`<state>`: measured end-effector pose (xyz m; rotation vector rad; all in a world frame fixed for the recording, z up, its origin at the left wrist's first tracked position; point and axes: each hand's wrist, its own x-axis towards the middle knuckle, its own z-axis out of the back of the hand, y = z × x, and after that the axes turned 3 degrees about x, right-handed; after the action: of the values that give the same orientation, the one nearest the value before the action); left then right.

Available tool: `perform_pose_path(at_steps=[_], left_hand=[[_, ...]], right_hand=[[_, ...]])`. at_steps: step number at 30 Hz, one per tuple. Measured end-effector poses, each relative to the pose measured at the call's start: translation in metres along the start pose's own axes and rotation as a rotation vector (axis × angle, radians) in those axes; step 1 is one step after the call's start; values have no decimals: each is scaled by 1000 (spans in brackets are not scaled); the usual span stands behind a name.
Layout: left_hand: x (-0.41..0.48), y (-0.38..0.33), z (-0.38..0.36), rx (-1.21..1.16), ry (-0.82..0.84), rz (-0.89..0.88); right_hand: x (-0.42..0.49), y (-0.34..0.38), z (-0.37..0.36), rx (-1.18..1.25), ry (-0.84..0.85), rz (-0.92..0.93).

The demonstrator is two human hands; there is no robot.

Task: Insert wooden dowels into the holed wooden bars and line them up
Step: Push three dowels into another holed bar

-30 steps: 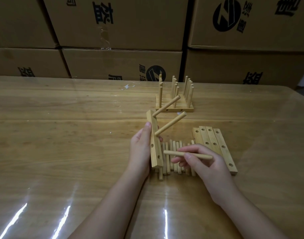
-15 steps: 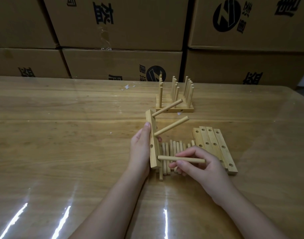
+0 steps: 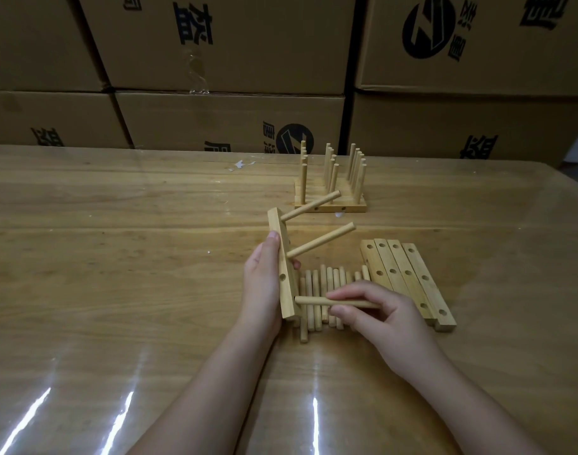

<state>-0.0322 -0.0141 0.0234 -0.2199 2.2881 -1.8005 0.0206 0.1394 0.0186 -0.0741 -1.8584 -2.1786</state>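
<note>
Stacked cardboard boxes (image 3: 232, 44) walled off the back, and the glossy wooden table (image 3: 117, 257) ran right up to them. Around the table's middle, the left hand (image 3: 263, 284) gripped a holed bar (image 3: 286, 274), thumb laid up its near face, the bar held nearly on end and leaning a little. Two seated dowels, the upper one (image 3: 310, 208) and the middle one (image 3: 320, 244), jutted from it, angled toward the far right corner. And the right hand (image 3: 379, 316) pinched a third dowel (image 3: 317, 301) between thumb and fingertips, level, its tip meeting the bar's lower end; whether it had entered the hole could not be told. Under that dowel lay the row of loose dowels (image 3: 317, 284), side by side. Just right of them, four spare bars (image 3: 409, 280) lay flat, touching, holes up. Toward the far edge stood the finished bars (image 3: 330, 205), lined up with their pegs upright.
</note>
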Motion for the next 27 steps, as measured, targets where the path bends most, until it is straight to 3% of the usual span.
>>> perform_pose_path(at_steps=[27], left_hand=[[1, 3, 2, 38, 89, -53]], right_hand=[[-1, -6, -2, -286, -30, 198]])
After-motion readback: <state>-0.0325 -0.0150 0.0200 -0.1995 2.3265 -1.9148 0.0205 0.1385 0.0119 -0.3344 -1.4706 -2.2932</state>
